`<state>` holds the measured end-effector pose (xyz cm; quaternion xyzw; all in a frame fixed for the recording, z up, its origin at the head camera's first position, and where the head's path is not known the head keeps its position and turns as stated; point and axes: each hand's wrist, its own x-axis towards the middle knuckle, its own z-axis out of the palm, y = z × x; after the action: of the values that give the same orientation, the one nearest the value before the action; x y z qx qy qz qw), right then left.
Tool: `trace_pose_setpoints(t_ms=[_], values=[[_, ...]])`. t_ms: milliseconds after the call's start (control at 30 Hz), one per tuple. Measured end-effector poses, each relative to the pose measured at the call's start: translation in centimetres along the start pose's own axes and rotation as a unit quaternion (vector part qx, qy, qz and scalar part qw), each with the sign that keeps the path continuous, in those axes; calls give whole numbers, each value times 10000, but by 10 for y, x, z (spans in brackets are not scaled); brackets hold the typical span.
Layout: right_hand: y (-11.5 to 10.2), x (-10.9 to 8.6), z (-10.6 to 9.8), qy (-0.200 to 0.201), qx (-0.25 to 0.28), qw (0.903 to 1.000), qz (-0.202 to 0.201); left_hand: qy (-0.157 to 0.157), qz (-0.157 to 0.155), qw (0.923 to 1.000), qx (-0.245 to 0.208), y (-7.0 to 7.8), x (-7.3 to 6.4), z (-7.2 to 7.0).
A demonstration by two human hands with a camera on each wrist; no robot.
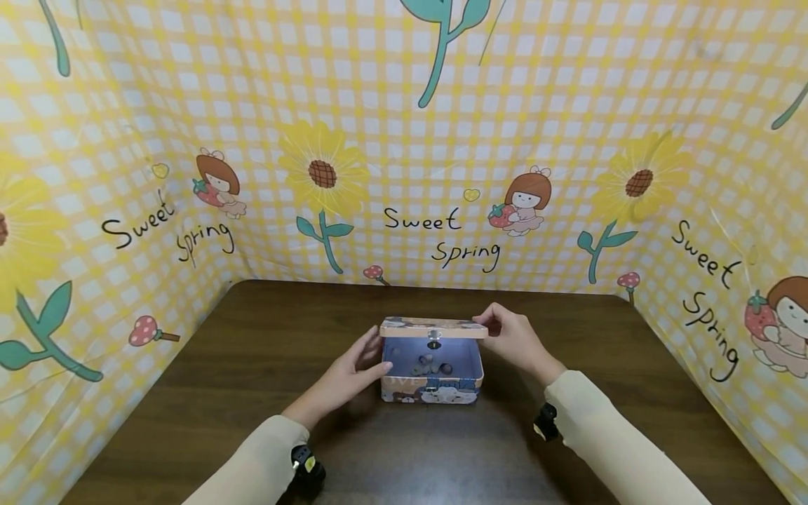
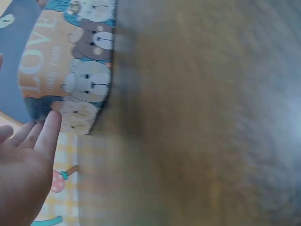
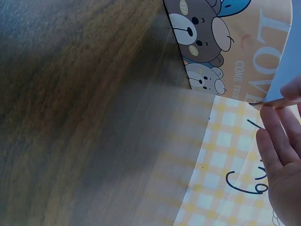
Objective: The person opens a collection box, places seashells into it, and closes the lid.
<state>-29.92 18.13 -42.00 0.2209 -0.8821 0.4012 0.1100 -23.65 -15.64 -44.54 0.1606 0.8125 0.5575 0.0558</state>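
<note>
A small rectangular tin box (image 1: 432,394) with printed cartoon bears stands on the table, its hinged lid (image 1: 435,327) raised partway. Inside, on the blue-lined floor, lie several small round pieces (image 1: 429,366). My left hand (image 1: 346,379) is at the box's left side, thumb at the front rim, fingers reaching up beside the lid. Those fingers (image 2: 49,136) look straight against the tin's side in the left wrist view. At the lid's right corner, my right hand (image 1: 514,341) pinches the edge between thumb and fingers (image 3: 277,132).
The dark brown wooden table (image 1: 252,351) extends around the box. A yellow checked cloth (image 1: 404,154) with sunflowers and lettering walls it in at the back and both sides. Small dark devices are strapped at the left wrist (image 1: 307,473) and right wrist (image 1: 546,421).
</note>
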Motion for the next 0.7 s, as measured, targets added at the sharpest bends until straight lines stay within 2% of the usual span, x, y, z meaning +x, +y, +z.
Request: trace_pose_setpoints(t_ms=[67, 267, 467, 700], values=[[1, 0, 0, -3, 5, 10000, 5, 66, -7, 9999, -95, 3, 1, -2], [3, -1, 1, -11, 57, 10000, 14, 139, 334, 9993, -84, 8, 4, -2], [2, -4, 3, -91, 94, 9999, 16, 461, 587, 9972, -69, 6, 7, 2], [2, -7, 3, -91, 141, 9999, -21, 631, 464, 9967, -201, 8, 7, 4]])
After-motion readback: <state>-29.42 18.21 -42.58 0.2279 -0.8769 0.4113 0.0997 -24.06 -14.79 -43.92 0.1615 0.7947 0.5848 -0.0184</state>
